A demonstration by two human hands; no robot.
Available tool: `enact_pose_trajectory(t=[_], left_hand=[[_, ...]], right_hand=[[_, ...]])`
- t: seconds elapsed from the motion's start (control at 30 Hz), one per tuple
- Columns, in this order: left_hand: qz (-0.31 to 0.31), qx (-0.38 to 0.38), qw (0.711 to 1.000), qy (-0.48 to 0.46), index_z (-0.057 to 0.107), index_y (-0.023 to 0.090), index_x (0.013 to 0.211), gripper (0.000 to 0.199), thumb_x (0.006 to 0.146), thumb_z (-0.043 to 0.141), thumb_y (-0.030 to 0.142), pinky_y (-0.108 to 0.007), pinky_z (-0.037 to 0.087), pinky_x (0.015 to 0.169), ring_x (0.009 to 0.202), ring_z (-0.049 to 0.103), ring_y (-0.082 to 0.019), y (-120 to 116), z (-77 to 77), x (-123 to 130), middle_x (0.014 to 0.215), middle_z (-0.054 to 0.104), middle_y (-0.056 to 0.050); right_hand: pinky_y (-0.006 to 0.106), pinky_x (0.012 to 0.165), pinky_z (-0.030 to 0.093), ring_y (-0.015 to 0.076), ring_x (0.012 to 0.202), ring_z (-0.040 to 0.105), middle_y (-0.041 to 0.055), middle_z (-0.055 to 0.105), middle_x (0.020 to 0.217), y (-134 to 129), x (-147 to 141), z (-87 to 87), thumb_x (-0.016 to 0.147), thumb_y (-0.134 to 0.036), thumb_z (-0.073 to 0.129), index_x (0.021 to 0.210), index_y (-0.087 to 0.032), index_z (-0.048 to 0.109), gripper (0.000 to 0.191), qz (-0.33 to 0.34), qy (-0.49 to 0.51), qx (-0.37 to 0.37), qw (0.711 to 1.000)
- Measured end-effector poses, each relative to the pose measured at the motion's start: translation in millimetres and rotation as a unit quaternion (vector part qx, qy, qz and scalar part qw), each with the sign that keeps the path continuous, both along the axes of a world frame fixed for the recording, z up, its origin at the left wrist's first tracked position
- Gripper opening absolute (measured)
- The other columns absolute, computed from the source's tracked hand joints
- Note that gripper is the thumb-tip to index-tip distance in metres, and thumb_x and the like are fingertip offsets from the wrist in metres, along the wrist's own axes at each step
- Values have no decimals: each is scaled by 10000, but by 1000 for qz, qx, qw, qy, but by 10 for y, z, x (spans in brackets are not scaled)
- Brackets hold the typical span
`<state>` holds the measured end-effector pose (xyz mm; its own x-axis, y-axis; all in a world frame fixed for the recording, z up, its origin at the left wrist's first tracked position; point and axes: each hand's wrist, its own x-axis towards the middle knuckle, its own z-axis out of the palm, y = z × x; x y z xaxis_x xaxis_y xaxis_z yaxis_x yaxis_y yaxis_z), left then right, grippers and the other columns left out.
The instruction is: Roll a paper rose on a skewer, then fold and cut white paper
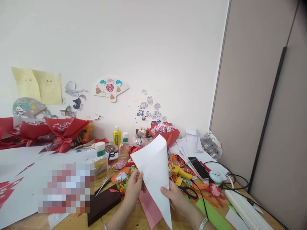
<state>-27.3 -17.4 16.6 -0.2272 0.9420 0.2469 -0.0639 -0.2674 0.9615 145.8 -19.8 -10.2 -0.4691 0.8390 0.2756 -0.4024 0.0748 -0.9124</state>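
Observation:
A sheet of white paper (153, 163), curled over into a loose cone with a pointed lower end, is held up between both hands. My left hand (134, 185) pinches its left edge, thumb on top. My right hand (174, 194) grips the right side, with the thumb pressed on the front face and the other fingers behind. Beneath the sheet lies a pink paper (151, 209), partly covered. Right of the sheet are a yellow glue gun (181, 172) and black-handled scissors (190, 192). A dark brown box (104, 204) lies left of my left forearm.
Red-wrapped bouquets (64, 132) stand at the back left, another bouquet (165, 131) behind the sheet. Clear bottles (100, 166) and a yellow bottle (117, 136) stand left. A phone (198, 167), black cable, white power strip (247, 209) and coloured paper scraps crowd the right.

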Motion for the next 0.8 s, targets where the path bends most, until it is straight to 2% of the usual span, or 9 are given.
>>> enact_pose_trajectory(t=[0.17,0.33,0.47,0.57,0.67,0.8], left_hand=[[24,7,999,35,377,234,613,419,637,542,619,-227,367,292,264,465,-129,24,-18,-19,314,457,90],[15,-12,999,41,338,243,602,431,627,529,629,-216,352,285,244,450,-124,49,-32,-24,287,459,85],[-16,-50,998,34,324,245,608,441,601,535,632,-212,351,280,234,438,-119,80,-62,-33,278,458,84],[-41,-87,995,29,318,244,611,437,593,553,612,-217,373,291,257,467,-124,103,-86,-43,303,463,85],[-46,-99,994,29,320,242,611,408,619,551,579,-219,385,300,275,487,-123,111,-99,-48,339,481,81],[-31,-89,994,47,322,244,602,353,657,542,514,-201,343,281,245,444,-113,92,-89,-42,304,446,92]], right_hand=[[406,837,449,276,943,616,121,678,991,40,4,-26,752,-442,659,1063,-130,619,443,-25,-24,-21,999],[386,792,462,257,853,633,102,688,952,94,16,-41,707,-460,694,1053,-147,630,471,-37,-20,18,999],[362,726,474,251,781,628,94,695,879,103,44,-17,688,-550,666,981,-134,662,509,-101,-77,19,992],[361,739,472,265,833,616,98,690,917,111,65,3,705,-574,631,924,-131,680,496,-155,-104,54,981],[378,762,474,279,872,610,101,684,952,137,70,-7,720,-563,619,912,-141,680,468,-163,-116,90,976],[395,831,463,283,971,591,107,662,1040,187,65,-47,732,-509,636,1049,-165,626,468,-161,-87,105,977]])
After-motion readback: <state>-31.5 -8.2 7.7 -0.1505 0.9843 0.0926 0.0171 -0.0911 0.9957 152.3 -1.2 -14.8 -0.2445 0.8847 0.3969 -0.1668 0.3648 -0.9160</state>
